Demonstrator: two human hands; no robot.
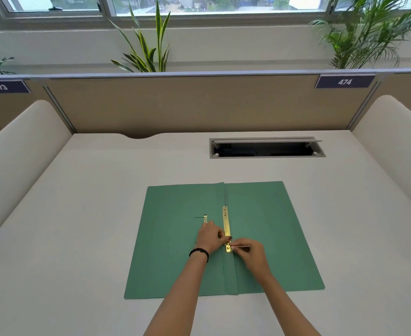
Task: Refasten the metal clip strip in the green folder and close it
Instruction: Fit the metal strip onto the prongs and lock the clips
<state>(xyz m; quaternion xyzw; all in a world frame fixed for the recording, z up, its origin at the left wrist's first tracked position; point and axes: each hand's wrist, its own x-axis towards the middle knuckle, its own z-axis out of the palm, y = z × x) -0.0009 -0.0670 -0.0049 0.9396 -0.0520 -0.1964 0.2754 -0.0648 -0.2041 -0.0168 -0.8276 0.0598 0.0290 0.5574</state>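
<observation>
The green folder (175, 238) lies open flat on the counter (78, 214) under both hands. The gold clip strip (226, 226) runs along its spine, extending away from the fingers. The left hand (210, 235) pinches the strip's near end; the right hand (249, 254) pinches a thin metal prong (243, 246) beside it.
</observation>
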